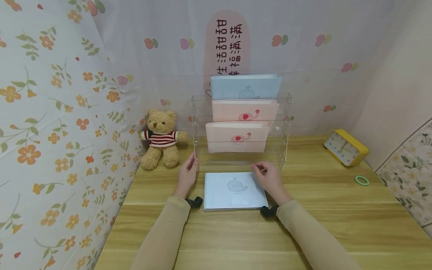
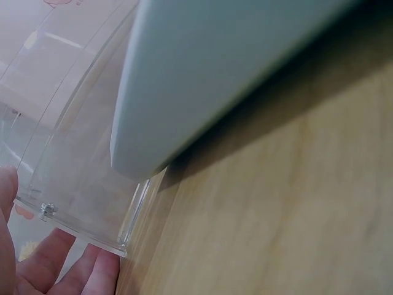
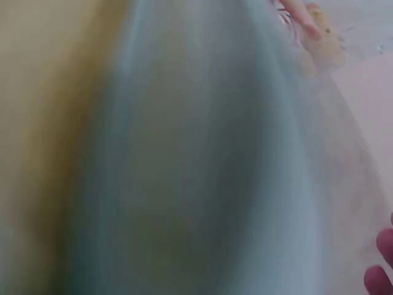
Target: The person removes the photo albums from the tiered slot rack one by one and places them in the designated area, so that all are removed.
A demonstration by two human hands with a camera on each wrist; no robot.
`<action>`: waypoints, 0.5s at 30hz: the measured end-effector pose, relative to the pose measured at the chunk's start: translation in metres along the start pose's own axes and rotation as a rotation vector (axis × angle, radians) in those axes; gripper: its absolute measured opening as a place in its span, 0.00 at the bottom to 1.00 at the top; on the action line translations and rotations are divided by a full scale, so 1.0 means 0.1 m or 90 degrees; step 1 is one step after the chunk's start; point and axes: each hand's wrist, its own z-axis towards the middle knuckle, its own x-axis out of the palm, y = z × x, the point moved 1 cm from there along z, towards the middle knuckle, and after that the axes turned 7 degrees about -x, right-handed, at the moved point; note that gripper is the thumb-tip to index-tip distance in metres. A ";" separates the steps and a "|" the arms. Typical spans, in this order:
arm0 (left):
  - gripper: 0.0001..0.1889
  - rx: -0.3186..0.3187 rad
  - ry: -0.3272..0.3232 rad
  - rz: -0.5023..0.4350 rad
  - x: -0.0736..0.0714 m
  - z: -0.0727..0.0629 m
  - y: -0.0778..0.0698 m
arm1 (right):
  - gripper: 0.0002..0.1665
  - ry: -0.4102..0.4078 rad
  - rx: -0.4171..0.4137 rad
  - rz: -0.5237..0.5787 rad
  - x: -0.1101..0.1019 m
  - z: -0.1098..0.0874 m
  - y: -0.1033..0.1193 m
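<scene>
A pale blue album with a whale drawing [image 1: 221,191] lies on the table in front of a clear acrylic rack [image 1: 286,142]. My left hand [image 1: 186,177] grips the rack's left side panel, thumb on one face and fingers on the other, as the left wrist view shows. Over the album's upper right corner hovers my right hand [image 1: 270,182], its fingers loosely bent. In the right wrist view its fingertips [image 3: 384,249] look apart from the blurred album [image 3: 184,153]. The rack carries a blue whale album [image 1: 229,87] behind two pink elephant albums, the front one [image 1: 219,138] lowest.
A teddy bear [image 1: 158,139] in a striped top sits left of the rack. Toward the right stand a yellow clock [image 1: 347,147] and a green ring [image 1: 362,180] on the wooden table [image 1: 337,221]. Printed cloth [image 1: 303,52] hangs behind, and floral cloth [image 1: 57,150] borders the left.
</scene>
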 end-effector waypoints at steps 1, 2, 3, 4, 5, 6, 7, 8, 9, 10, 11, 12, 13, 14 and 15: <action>0.26 0.000 0.001 -0.003 0.00 0.00 -0.01 | 0.10 -0.019 -0.012 0.002 -0.04 0.03 0.02; 0.26 0.000 0.002 -0.005 0.00 0.00 -0.01 | 0.09 -0.041 -0.029 0.006 -0.08 0.07 0.05; 0.26 0.001 0.003 -0.006 0.00 -0.01 -0.02 | 0.08 -0.061 -0.043 0.010 -0.14 0.11 0.08; 0.26 0.002 0.003 -0.008 0.00 -0.01 -0.03 | 0.08 -0.083 -0.059 0.014 -0.19 0.15 0.11; 0.26 0.003 0.002 -0.009 0.00 -0.01 -0.04 | 0.07 -0.104 -0.073 0.021 -0.25 0.20 0.16; 0.26 0.004 0.002 -0.010 0.00 -0.01 -0.04 | 0.08 -0.122 -0.085 0.028 -0.31 0.26 0.20; 0.25 0.006 0.000 -0.011 0.00 -0.01 -0.05 | 0.09 -0.142 -0.098 0.029 -0.37 0.32 0.24; 0.25 0.006 -0.001 -0.011 0.00 -0.01 -0.05 | 0.11 -0.157 -0.108 0.030 -0.42 0.38 0.27; 0.25 0.006 -0.002 -0.010 0.00 0.00 -0.05 | 0.14 -0.165 -0.110 0.028 -0.47 0.45 0.31; 0.25 0.006 -0.003 -0.009 0.00 0.00 -0.05 | 0.17 -0.169 -0.112 0.027 -0.52 0.51 0.34; 0.25 0.006 -0.004 -0.008 0.00 0.00 -0.04 | 0.20 -0.168 -0.108 0.027 -0.57 0.57 0.37; 0.25 0.005 -0.003 -0.008 0.00 0.00 -0.04 | 0.24 -0.163 -0.101 0.026 -0.61 0.64 0.39; 0.25 0.006 -0.003 -0.007 0.00 -0.01 -0.03 | 0.27 -0.152 -0.091 0.020 -0.64 0.70 0.41; 0.25 0.004 -0.002 -0.007 0.00 -0.01 -0.03 | 0.30 -0.136 -0.078 0.020 -0.68 0.75 0.44; 0.25 0.003 -0.001 -0.006 0.00 -0.01 -0.02 | 0.33 -0.118 -0.067 0.017 -0.70 0.81 0.46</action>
